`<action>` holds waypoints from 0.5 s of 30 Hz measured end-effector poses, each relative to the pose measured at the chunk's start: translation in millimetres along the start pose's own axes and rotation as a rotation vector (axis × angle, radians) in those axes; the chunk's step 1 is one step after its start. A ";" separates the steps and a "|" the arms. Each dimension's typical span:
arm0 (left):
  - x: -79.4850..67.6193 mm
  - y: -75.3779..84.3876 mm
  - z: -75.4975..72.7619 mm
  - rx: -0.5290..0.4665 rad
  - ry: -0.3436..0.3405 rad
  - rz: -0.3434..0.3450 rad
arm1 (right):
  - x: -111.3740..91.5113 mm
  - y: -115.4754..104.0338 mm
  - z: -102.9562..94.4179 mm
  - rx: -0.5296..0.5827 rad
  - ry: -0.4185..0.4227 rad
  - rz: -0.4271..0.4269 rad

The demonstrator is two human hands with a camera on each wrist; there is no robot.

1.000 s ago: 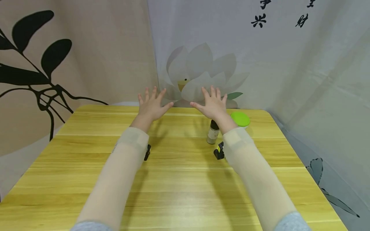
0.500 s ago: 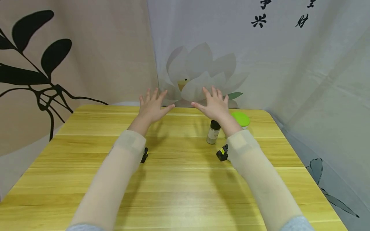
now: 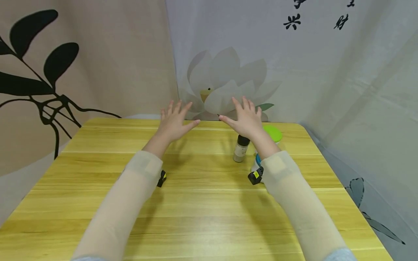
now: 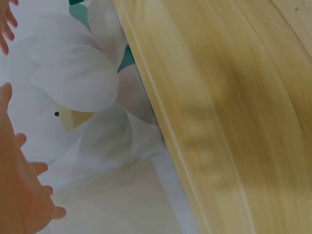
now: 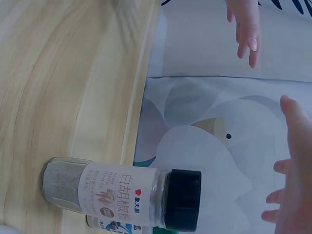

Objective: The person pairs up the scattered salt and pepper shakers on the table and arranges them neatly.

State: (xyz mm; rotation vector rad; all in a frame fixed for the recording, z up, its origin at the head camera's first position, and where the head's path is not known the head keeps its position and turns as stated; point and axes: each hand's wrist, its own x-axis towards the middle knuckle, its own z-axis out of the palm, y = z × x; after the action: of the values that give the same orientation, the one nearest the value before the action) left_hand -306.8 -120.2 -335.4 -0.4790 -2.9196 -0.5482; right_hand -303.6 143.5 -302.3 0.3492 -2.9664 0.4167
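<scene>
Both hands are held out over the far part of the wooden table, fingers spread and holding nothing. My left hand (image 3: 171,125) has no object near it; the left wrist view shows part of this hand (image 4: 22,185) at the left edge. On the other side my right hand (image 3: 246,121) reaches past a glass spice bottle (image 3: 241,149) with a black cap and pale label. In the right wrist view the same spice bottle (image 5: 117,190) appears large, grey powder inside, with the right hand (image 5: 297,180) beyond its cap.
A green-lidded container (image 3: 273,133) stands behind my right wrist. Below it, a blue-lidded container (image 3: 257,163) is partly hidden by the wrist camera (image 3: 255,176) and sleeve. The table (image 3: 202,206) ends at a printed cloth backdrop (image 3: 130,61).
Both forearms have drawn back slightly, and the right hand has shifted a little to the right. More of the blue-lidded container now shows. The fingers stay spread.
</scene>
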 end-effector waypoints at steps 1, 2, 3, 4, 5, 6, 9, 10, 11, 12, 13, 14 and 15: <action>-0.3 0.6 0.1 -0.009 0.007 0.007 | -0.8 0.7 -0.1 0.003 0.003 -0.001; -0.7 1.1 0.4 -0.016 0.018 0.015 | -1.6 1.3 -0.3 0.007 0.006 0.000; -1.0 1.5 0.7 -0.023 0.027 0.023 | -2.7 1.8 -0.7 0.012 0.009 0.001; -1.5 2.1 1.1 -0.031 0.034 0.029 | -3.7 2.4 -1.2 0.017 0.013 0.003; -1.9 2.6 1.4 -0.041 0.040 0.037 | -4.7 2.8 -1.6 0.022 0.017 0.002; -2.4 3.1 1.9 -0.050 0.047 0.043 | -5.7 3.1 -2.1 0.022 0.022 0.001; -3.5 5.3 4.1 -0.067 0.059 0.052 | -9.2 4.5 -4.0 0.033 0.035 -0.006; -4.1 6.1 4.9 -0.075 0.062 0.055 | -10.5 4.8 -4.8 0.037 0.040 -0.008; -4.5 6.9 5.9 -0.082 0.065 0.058 | -11.8 5.0 -5.5 0.042 0.044 -0.010; -5.0 7.6 7.0 -0.087 0.068 0.060 | -13.2 5.2 -6.2 0.049 0.050 -0.011; -5.5 8.5 8.2 -0.097 0.070 0.062 | -14.6 5.4 -6.9 0.059 0.055 -0.012; -5.8 9.2 9.5 -0.103 0.072 0.065 | -16.1 5.7 -7.6 0.068 0.061 -0.012; -6.1 10.3 10.8 -0.112 0.077 0.069 | -17.7 6.2 -8.3 0.074 0.067 -0.012</action>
State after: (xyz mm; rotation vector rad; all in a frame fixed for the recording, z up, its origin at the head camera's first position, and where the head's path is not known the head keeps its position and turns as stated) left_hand -298.4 -108.8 -343.2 -0.5563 -2.7992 -0.7068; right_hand -287.3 155.3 -298.7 0.3533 -2.8884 0.5278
